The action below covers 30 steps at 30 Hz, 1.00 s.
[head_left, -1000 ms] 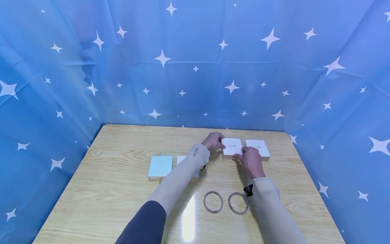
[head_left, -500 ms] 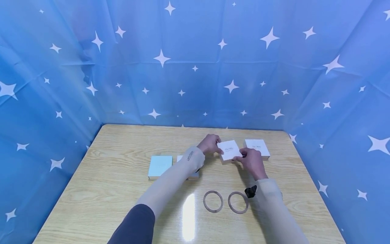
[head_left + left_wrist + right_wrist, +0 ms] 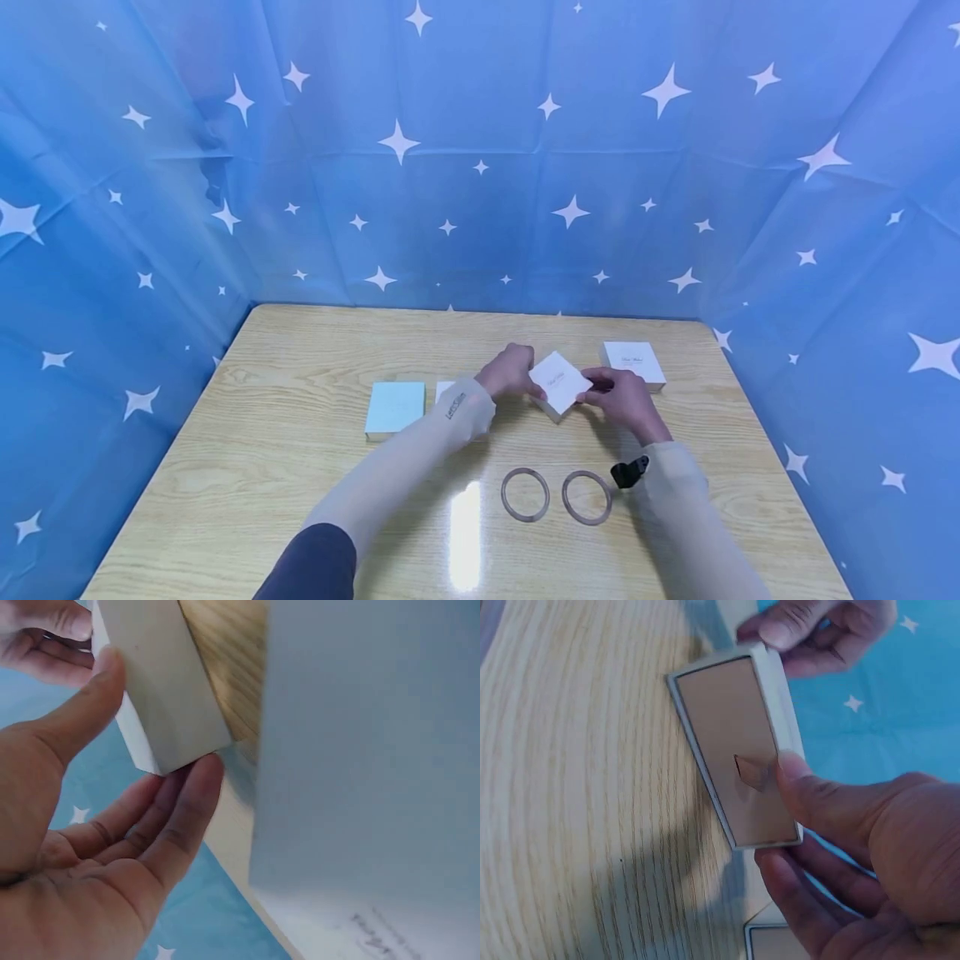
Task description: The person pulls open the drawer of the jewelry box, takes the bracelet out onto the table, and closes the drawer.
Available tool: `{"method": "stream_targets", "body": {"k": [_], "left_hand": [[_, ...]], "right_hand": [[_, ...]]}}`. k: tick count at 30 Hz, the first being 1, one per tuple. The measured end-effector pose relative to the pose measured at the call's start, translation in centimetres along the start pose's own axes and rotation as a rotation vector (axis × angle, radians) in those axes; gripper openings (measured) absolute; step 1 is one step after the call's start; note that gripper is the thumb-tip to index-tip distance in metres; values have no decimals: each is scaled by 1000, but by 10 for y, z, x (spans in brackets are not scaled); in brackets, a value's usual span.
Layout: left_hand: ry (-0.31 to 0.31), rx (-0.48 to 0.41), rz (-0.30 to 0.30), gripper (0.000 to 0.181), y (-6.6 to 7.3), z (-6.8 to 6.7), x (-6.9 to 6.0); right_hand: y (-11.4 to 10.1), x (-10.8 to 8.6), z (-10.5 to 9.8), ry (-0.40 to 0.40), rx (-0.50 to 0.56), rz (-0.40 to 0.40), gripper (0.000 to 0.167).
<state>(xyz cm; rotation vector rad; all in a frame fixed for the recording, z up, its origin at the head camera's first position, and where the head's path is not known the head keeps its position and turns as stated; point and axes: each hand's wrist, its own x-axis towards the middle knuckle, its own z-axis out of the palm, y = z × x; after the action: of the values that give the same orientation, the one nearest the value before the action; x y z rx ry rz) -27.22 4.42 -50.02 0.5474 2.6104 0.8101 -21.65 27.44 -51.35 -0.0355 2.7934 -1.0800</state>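
A small white box (image 3: 559, 382) is held between both hands, turned cornerwise to the table. My left hand (image 3: 512, 372) grips its left corner, the thumb (image 3: 109, 675) on one face and the fingers under an end. On the opposite corner, my right hand (image 3: 624, 402) pinches with thumb and fingers. The right wrist view shows a brown drawer front (image 3: 724, 712) with a small pull tab (image 3: 751, 774) on the box's side. Thin dark lettering marks its top. Whether the box touches the table is hard to tell.
Another white box (image 3: 633, 362) stands just right of my right hand. A pale blue box (image 3: 395, 408) sits left, beside a white box (image 3: 443, 389) partly hidden by my left sleeve. Two rings (image 3: 525, 519) lie nearer on the wooden table (image 3: 262, 467). A starry blue curtain (image 3: 517, 225) surrounds it.
The held box has turned counter-clockwise from square to cornerwise and come slightly nearer. Both hands have moved along with it. The other boxes and the rings have stayed put.
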Motion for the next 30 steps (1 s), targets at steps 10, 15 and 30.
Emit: {"method": "stream_targets", "body": {"k": [10, 15, 30], "left_hand": [[37, -88, -102, 56, 14, 15, -29], [73, -66, -163, 61, 21, 22, -47], [159, -102, -231, 71, 33, 44, -80]], "right_hand": [[9, 2, 0, -119, 72, -104, 46], [10, 3, -1, -200, 116, -131, 48], [5, 3, 0, -312, 140, -167, 45]]}}
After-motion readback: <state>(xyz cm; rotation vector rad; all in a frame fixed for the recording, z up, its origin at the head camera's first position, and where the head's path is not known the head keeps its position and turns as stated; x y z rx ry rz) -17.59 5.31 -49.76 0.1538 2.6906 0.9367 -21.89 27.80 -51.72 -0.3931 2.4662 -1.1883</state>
